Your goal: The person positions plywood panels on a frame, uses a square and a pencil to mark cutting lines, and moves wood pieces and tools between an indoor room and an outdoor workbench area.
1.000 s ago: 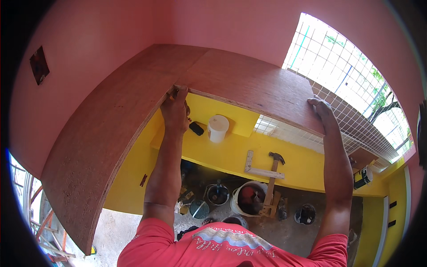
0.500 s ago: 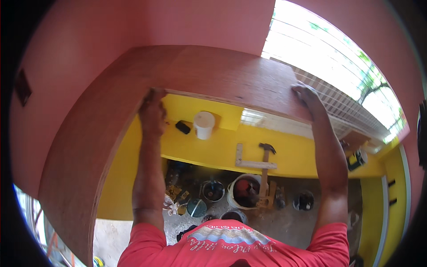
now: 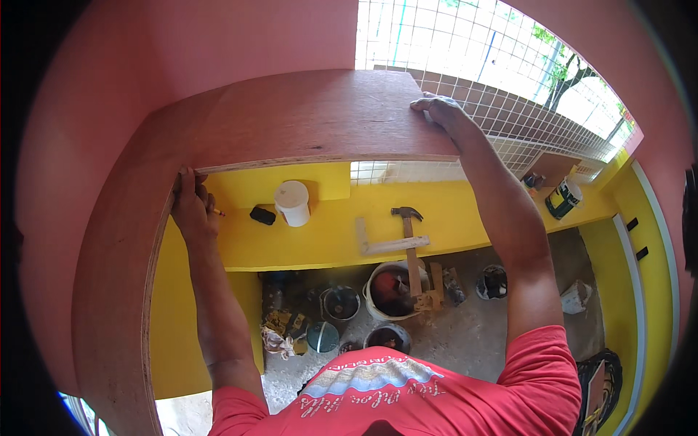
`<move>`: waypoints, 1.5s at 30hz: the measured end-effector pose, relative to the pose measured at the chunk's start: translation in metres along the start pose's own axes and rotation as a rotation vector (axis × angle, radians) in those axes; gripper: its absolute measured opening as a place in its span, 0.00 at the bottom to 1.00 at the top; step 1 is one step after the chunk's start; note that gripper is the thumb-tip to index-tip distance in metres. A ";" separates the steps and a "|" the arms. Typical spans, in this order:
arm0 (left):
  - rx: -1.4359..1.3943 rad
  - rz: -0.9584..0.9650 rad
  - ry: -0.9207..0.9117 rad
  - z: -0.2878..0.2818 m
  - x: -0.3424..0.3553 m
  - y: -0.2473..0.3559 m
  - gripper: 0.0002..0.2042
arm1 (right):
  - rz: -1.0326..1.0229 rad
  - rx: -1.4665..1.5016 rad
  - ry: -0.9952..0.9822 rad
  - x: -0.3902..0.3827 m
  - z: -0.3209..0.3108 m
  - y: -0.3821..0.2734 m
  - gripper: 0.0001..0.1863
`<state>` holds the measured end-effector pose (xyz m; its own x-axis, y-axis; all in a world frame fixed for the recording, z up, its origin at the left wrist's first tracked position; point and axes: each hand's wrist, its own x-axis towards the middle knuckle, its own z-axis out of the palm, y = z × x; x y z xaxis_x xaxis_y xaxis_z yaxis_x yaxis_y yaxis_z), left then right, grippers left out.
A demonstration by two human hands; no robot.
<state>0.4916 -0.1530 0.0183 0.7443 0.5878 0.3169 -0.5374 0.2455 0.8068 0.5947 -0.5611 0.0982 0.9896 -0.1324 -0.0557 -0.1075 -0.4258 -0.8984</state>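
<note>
A reddish-brown plywood board (image 3: 291, 116), L-shaped, stretches in front of me at the pink walls and runs down my left side. My left hand (image 3: 192, 209) is closed at its inner corner, fingers curled against the edge. A thin yellow stick with a red end, seemingly a pencil (image 3: 218, 212), pokes out from those fingers. At the board's right end, my right hand (image 3: 442, 112) grips the edge, fingers bent over the top face. Below lie a claw hammer (image 3: 410, 236) and a pale L-shaped wooden piece (image 3: 396, 245), both on the yellow counter (image 3: 465, 225).
On the counter stand a white tub (image 3: 292, 205), a small black block (image 3: 262, 216) and a paint can (image 3: 563, 198). Several buckets, among them a large white bucket (image 3: 371, 301), crowd the floor below. A wire-grid window (image 3: 502, 94) opens at the right.
My view has shifted, so the board and both hands sit further left in the picture. The yellow stick in my left hand now shows clearly. Both hands stay on the board.
</note>
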 end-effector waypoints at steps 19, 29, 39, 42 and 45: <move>-0.077 -0.047 -0.019 0.007 -0.001 0.004 0.07 | -0.184 0.005 -0.063 0.001 -0.011 0.017 0.24; -0.115 -0.026 -0.043 0.004 0.002 0.000 0.07 | 0.023 0.018 -0.072 -0.005 -0.005 -0.002 0.27; -0.129 -0.048 -0.068 -0.005 0.007 -0.007 0.06 | -0.100 -0.120 0.031 0.013 -0.002 0.007 0.21; -0.138 -0.022 -0.090 -0.009 0.004 -0.006 0.06 | -0.035 -0.110 0.045 0.011 0.006 0.002 0.18; -0.173 -0.060 -0.075 -0.004 0.006 -0.009 0.05 | -0.431 -0.072 -0.069 0.028 -0.018 0.039 0.18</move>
<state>0.4994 -0.1487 0.0109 0.8009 0.5105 0.3129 -0.5468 0.4106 0.7297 0.6165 -0.5980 0.0691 0.9493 0.1303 0.2860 0.3124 -0.4904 -0.8136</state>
